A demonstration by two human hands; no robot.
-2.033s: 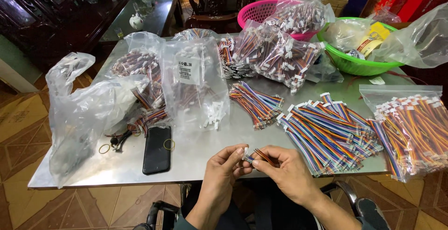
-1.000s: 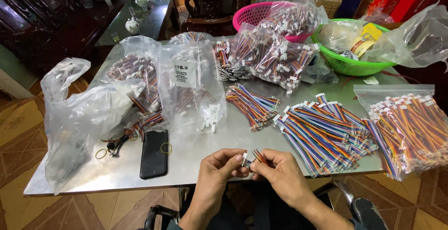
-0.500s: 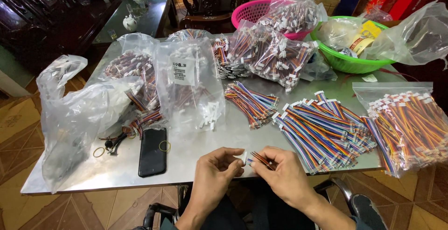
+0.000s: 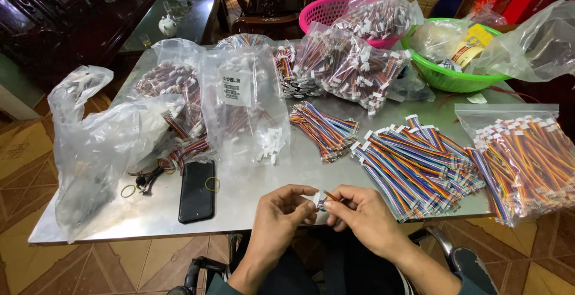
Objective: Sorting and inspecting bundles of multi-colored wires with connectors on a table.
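A: How far along is the work?

B: The left hand point(image 4: 280, 218) and right hand point(image 4: 364, 218) both pinch one small wire connector point(image 4: 321, 201), just below the black phone's point(image 4: 197, 191) right side. A sorted heap of ribbon cables point(image 4: 413, 166) lies right of the phone; sealed cable bags point(image 4: 242, 100) above it wait.

A: Anything in the way?

B: Rubber bands point(image 4: 212, 183) beside the phone; nothing blocks the hands.
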